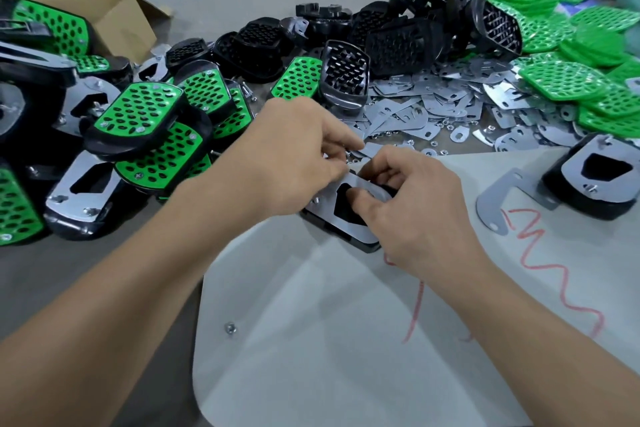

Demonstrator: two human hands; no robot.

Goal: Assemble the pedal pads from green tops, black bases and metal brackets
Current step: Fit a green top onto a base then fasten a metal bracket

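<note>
A: Which step?
B: Seating the metal bracket (360, 234) on the upturned black base (363, 247), centre frame. The right grip (415, 208) is clasping the bracket; the left grip (298, 149) is pinching a small part (347, 159), too blurred to name.
A: Next?
B: Probably fastening the far end.

Both bare forearms come in from the bottom corners and meet mid-frame. The left hand (294, 152) sits back-up, fingers curled, thumb and forefinger pinching a small part (347, 160) too tiny to identify. The right hand (415, 208) is just beside it, its thumb (360, 199) pressing down into the opening of the pedal pad (356, 236), the other fingers curled over the pad's far edge, wrist angled inward.
</note>
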